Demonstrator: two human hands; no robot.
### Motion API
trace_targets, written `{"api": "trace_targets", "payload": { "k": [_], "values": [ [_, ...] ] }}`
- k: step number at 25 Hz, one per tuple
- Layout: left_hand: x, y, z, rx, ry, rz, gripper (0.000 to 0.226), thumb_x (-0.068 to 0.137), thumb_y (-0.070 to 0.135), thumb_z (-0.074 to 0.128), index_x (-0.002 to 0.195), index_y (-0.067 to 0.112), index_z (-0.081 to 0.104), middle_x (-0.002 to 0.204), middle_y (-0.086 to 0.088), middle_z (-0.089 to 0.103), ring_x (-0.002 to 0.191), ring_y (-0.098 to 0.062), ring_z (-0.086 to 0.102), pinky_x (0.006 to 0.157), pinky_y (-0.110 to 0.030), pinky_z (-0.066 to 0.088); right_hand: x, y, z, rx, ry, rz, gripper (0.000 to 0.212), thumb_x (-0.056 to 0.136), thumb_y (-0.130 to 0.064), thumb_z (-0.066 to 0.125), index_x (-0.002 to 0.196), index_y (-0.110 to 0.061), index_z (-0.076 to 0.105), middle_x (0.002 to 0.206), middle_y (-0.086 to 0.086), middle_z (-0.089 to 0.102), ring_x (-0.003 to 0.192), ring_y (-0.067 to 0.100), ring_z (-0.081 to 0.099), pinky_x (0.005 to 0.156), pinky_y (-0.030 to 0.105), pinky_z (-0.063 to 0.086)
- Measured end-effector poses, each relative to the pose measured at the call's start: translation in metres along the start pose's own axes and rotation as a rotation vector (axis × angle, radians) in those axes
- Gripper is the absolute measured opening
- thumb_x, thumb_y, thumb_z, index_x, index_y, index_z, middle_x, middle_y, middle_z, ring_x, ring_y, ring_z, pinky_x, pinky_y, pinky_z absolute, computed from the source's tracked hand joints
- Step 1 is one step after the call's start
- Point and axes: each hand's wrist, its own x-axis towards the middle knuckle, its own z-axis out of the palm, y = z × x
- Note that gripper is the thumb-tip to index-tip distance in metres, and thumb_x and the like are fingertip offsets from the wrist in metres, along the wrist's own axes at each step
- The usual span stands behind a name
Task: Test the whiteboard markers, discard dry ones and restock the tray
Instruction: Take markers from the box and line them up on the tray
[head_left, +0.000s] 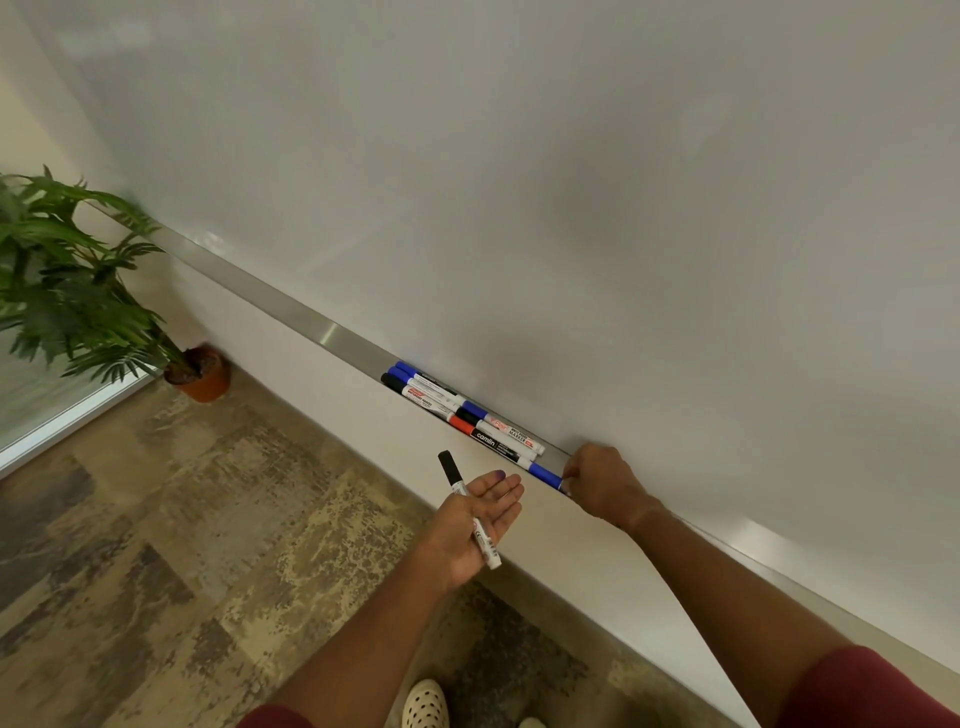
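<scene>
Head view, left to right. A potted plant (78, 291) stands far left in an orange-brown pot (205, 376) on the mottled floor (156, 545), at the corner under the wall.

A metal tray (332, 332) runs diagonally along the lower edge of the whiteboard (519, 182), from upper left to lower right. A cluster of markers (457, 410) lies in the tray, lengthwise and touching one another: blue caps and a black cap at the left end, a red cap and another black cap near the middle. One barrel reads "camlin".

Left hand (480, 525): palm up, fingers straight and spread loosely, held in front of the wall below the tray, not touching it. A black-capped marker (470, 512) lies across the palm, cap pointing up and away, the white barrel end sticking out past the heel of the hand. A purple ink stain shows on one fingertip.

Right hand (602, 483): knuckles up at the tray, fingers curled and pinching the near end of a blue-capped marker (543, 474), which lies in the tray just right of the cluster.

Dark red sleeves (872, 691) at the bottom edge; a cream perforated shoe (426, 704) on the floor.
</scene>
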Motion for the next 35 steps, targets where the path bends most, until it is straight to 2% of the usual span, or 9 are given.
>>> {"api": "trace_targets", "payload": {
  "k": [5,9,14,22,24,26,29,32,35],
  "values": [
    [-0.001,0.0,0.009,0.037,-0.032,-0.016,0.042,0.086,-0.018,0.045,0.125,-0.003,0.052,0.126,-0.021,0.061,0.118,-0.031,0.058,0.099,-0.038,0.045,-0.018,-0.022,-0.018,0.404,0.145,-0.033,0.007,0.085,-0.011,0.068,0.085,-0.013,0.075,0.082,-0.001,0.072,0.082,0.009,0.066,0.069,0.021,0.05],
    [-0.005,-0.001,0.02,0.096,-0.095,-0.021,0.04,0.087,-0.018,0.045,0.122,-0.002,0.056,0.118,-0.019,0.065,0.112,-0.028,0.063,0.104,-0.037,0.042,-0.033,-0.053,-0.026,0.66,-0.121,-0.135,0.003,0.081,-0.015,0.075,0.082,-0.013,0.076,0.076,-0.001,0.074,0.078,0.011,0.071,0.077,0.026,0.056],
    [-0.008,-0.001,0.023,0.228,-0.182,-0.006,0.049,0.086,-0.02,0.042,0.125,0.006,0.057,0.124,-0.017,0.063,0.116,-0.026,0.061,0.102,-0.034,0.046,-0.038,-0.066,-0.018,0.664,-0.223,-0.087,0.017,0.077,-0.026,0.08,0.084,-0.01,0.077,0.082,0.003,0.075,0.085,0.013,0.07,0.082,0.025,0.055],
    [0.004,-0.009,0.02,0.425,-0.184,0.024,0.039,0.087,-0.012,0.051,0.121,0.005,0.06,0.113,-0.014,0.067,0.106,-0.021,0.064,0.098,-0.033,0.047,-0.043,-0.068,-0.012,0.752,-0.147,0.001,0.004,0.078,-0.017,0.077,0.079,-0.012,0.078,0.077,0.001,0.074,0.081,0.011,0.07,0.079,0.027,0.057],
    [0.005,-0.008,0.023,0.587,-0.156,0.081,0.028,0.088,-0.004,0.057,0.114,0.006,0.064,0.101,-0.01,0.068,0.095,-0.017,0.064,0.087,-0.029,0.05,-0.04,-0.063,-0.019,0.742,-0.069,-0.014,0.005,0.079,-0.013,0.074,0.076,-0.011,0.077,0.068,0.002,0.072,0.069,0.009,0.068,0.071,0.026,0.057],
    [0.003,-0.005,0.026,0.816,-0.082,0.202,0.021,0.086,0.004,0.065,0.106,0.012,0.068,0.099,-0.003,0.069,0.102,-0.019,0.063,0.09,-0.029,0.05,-0.035,-0.054,-0.027,0.694,0.028,-0.014,0.007,0.08,-0.013,0.073,0.075,-0.012,0.077,0.064,0.002,0.07,0.062,0.008,0.065,0.065,0.022,0.056],
    [-0.001,-0.001,0.028,1.189,0.08,0.407,0.05,0.083,0.015,0.073,0.129,0.015,0.055,0.119,0.001,0.061,0.116,-0.018,0.056,0.088,-0.022,0.047,-0.026,-0.036,-0.033,0.497,0.167,0.008,0.007,0.08,-0.014,0.074,0.074,-0.014,0.075,0.069,-0.001,0.07,0.063,0.005,0.063,0.059,0.015,0.049],
    [-0.003,0.006,0.025,1.77,0.12,0.633,0.082,0.085,0.041,0.067,0.15,0.018,0.024,0.153,0.001,0.029,0.142,-0.02,0.026,0.112,-0.034,0.027,-0.019,-0.018,-0.028,0.225,0.203,0.038,0.01,0.082,-0.018,0.07,0.072,-0.018,0.069,0.075,-0.001,0.068,0.069,0.011,0.063,0.062,0.022,0.051],
    [0.001,0.013,0.023,2.098,0.157,0.745,0.097,0.085,0.059,0.054,0.153,0.021,-0.003,0.161,-0.001,-0.005,0.148,-0.02,-0.002,0.115,-0.031,0.002,-0.018,-0.008,-0.02,-0.081,0.189,0.03,0.014,0.087,-0.025,0.062,0.08,-0.014,0.069,0.081,0.003,0.067,0.071,0.017,0.062,0.061,0.029,0.052]
  ]
}}
